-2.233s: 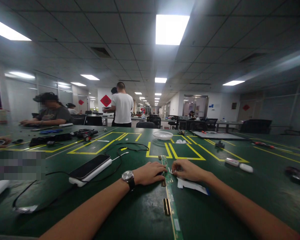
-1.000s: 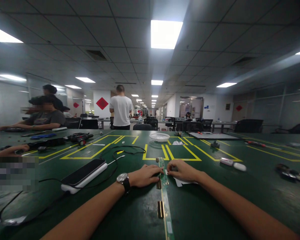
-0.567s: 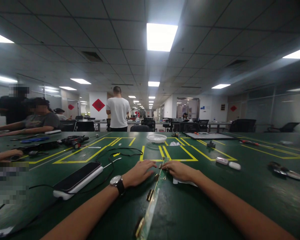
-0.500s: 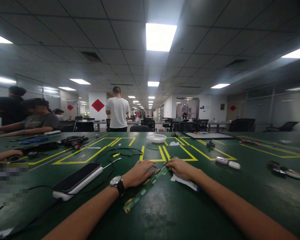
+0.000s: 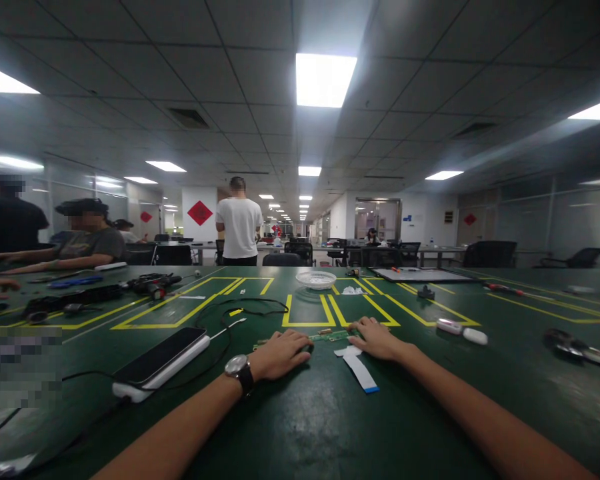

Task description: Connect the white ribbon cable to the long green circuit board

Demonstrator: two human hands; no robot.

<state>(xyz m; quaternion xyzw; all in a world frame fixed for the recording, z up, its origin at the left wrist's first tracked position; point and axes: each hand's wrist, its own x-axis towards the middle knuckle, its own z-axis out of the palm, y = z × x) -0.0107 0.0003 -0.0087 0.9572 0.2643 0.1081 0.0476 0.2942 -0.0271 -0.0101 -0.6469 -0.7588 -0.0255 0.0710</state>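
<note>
A long, narrow green circuit board (image 5: pixel 330 336) lies crosswise on the green table between my hands. My left hand (image 5: pixel 284 353), with a watch on the wrist, is closed over the board's left part, whose tip shows past the knuckles. At the other end, the fingers of my right hand (image 5: pixel 376 339) are bent onto the board; the thumb is partly hidden. A white flat ribbon cable (image 5: pixel 359 371) with a blue end stretches toward me, its upper part beside my right fingers.
Left of my left hand lies a phone (image 5: pixel 163 357) on a white block, with a black cable (image 5: pixel 225 347) trailing around. A white basket (image 5: pixel 315 280) stands ahead. An earbud case (image 5: pixel 449 327) is at the right. A co-worker (image 5: pixel 93 237) sits at the far left.
The circuit board has swung from a slant pointing toward me to lying crosswise. My left hand has come slightly nearer, my right hand has moved rightward, and the ribbon cable is more exposed.
</note>
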